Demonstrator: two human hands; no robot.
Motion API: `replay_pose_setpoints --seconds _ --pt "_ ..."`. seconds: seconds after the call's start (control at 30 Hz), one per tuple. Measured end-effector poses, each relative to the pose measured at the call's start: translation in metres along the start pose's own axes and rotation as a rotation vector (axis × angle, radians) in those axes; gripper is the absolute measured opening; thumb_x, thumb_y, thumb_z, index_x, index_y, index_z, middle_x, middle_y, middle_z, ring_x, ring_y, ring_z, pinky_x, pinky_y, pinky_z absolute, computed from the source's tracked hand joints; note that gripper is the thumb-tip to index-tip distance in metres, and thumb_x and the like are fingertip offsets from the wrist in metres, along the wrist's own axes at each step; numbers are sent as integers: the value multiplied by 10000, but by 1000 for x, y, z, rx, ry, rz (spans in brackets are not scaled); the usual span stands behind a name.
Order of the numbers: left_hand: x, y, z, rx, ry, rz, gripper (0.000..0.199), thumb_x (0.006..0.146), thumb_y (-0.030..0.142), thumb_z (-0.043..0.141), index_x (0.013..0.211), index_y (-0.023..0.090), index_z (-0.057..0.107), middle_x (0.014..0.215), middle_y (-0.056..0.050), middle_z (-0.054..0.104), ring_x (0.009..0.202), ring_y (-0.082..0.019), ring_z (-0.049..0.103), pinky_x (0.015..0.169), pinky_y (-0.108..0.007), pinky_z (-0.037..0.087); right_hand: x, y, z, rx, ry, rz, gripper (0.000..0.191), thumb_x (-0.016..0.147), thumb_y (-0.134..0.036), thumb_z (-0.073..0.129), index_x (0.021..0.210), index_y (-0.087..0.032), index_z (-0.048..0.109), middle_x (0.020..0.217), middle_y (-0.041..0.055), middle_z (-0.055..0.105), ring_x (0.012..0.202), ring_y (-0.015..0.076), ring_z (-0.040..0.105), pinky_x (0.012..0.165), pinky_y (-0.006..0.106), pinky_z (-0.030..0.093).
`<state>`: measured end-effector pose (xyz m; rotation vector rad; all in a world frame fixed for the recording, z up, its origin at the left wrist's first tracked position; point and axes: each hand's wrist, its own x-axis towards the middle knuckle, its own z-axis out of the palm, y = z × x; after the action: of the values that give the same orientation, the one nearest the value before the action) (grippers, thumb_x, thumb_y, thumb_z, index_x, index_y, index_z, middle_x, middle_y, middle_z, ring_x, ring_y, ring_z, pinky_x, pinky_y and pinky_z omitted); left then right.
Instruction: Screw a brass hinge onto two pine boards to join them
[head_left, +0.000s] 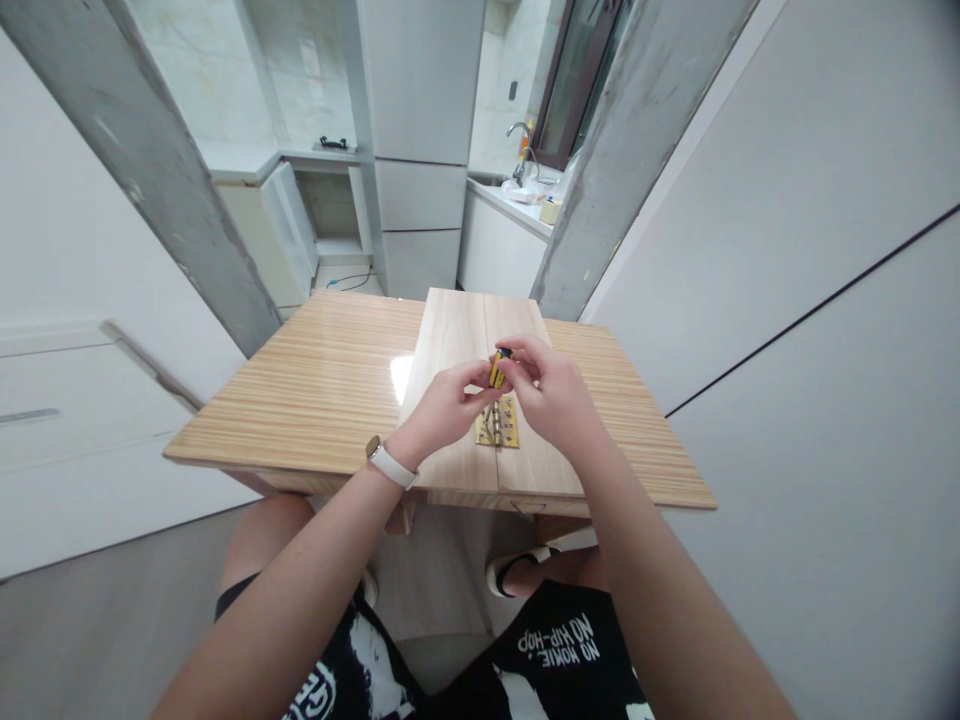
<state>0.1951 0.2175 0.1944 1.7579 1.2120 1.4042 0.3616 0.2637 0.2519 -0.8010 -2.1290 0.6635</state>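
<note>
In the head view, a wide table with a striped, light-brown wooden top (pixel 337 350) is standing in front of the seated person, its near corners tapering outward. Two pale wooden boards (pixel 450 335) are lying side by side across its middle, a thin seam running between them. A brass-coloured metal hinge (pixel 510 425) is resting open across that seam, with small pieces of metal on its left leaf. Just beyond the hinge, the left hand (pixel 454 400) and the right hand (pixel 546 385) are both gripping a small yellow-and-black object (pixel 498 369) between their fingers, holding it above the boards. A white-banded watch (pixel 391 464) is circling the left wrist.

Beyond the table, a tall pale cabinet (pixel 424 90) is standing between two counters; a curved metal faucet (pixel 519 150) is rising at the right one. Rough grey pillars are flanking the opening, and the person's knees are sitting close to the table's near edge.
</note>
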Motion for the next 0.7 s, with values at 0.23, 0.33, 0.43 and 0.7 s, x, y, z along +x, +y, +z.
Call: replay_pose_setpoints --seconds 0.23,0.33,0.43,0.7 --pt "-7 4 2 23 113 -21 203 924 188 714 1127 194 713 1049 -58 758 973 -178 721 778 -257 625 -6 -9 11 -198 92 -49 97 1011 -261 583 1091 -226 627 933 55 733 786 210 670 723 329 462" --pt "-8 8 8 63 180 -9 119 904 150 711 1019 181 715 979 -43 757 902 -162 714 756 -249 614 -8 -11 15 -240 104 -70 62 1018 -291 594 1026 -230 589 877 41 694 755 200 627 704 320 432" --pt "-8 8 14 88 230 -30 97 891 114 697 964 175 713 947 -41 755 862 -161 708 714 -241 596 -8 -12 18 -266 117 -83 105 1009 -291 610 947 -238 544 845 26 661 744 190 595 690 314 403" --pt "-3 4 9 78 157 -15 82 917 168 688 980 180 738 980 -52 766 916 -187 703 726 -255 574 -5 -10 11 -177 104 -7 172 964 -382 685 1036 -237 625 869 33 725 711 189 621 687 326 446"
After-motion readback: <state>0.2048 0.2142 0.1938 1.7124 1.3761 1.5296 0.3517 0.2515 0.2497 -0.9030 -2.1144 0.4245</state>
